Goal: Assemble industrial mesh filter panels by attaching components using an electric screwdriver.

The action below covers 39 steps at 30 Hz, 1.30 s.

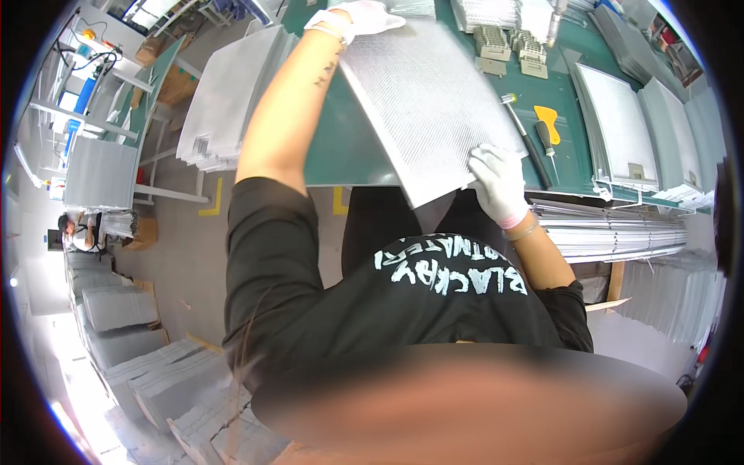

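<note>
A silvery mesh filter panel (426, 101) with a thin pale frame lies tilted toward me, its near corner reaching past the front edge of the green-topped table (345, 147). My left hand (364, 18), in a white glove, holds it at the far left corner, fingers stretched along the far edge. At the near right corner my right hand (497, 184), also gloved, grips the panel with fingers bent over its upper face. Right of the panel lie a hammer (527, 139), a yellow scraper (547, 122) and a screwdriver (547, 143).
Small beige slotted blocks (511, 53) sit farther back. Stacked panels stand at the left (232, 93) and right (618, 128). Below the tabletop at right are long metal strips (612, 231). More panel stacks (120, 308) line the floor at left, where another person (84, 232) is visible.
</note>
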Tool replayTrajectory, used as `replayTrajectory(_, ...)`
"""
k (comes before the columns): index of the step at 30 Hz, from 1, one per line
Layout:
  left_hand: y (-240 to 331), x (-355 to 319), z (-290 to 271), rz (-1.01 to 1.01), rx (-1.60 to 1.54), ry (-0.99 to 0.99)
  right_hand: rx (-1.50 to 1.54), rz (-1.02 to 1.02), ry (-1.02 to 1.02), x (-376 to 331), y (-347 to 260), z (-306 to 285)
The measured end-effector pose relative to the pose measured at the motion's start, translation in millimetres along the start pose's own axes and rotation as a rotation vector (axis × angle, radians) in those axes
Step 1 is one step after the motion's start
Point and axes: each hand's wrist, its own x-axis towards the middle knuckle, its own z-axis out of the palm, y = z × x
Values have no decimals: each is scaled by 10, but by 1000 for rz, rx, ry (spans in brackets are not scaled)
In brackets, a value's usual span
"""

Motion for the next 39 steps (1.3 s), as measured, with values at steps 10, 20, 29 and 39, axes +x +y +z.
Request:
replayTrajectory(10,1838,-1427,-215,691,-228,366,446,610,236,-409,265,395)
replayTrajectory(20,2068,-1261,224,576,-407,787,-712,721,-603,-672,973,-95)
replayTrajectory(29,2034,-1211,361,586,-408,984,415,1164,-223,-336,843,-774)
replayTrajectory(39,2093,-1103,494,576,-428,1154,-231,475,-642,554,-424,-2010)
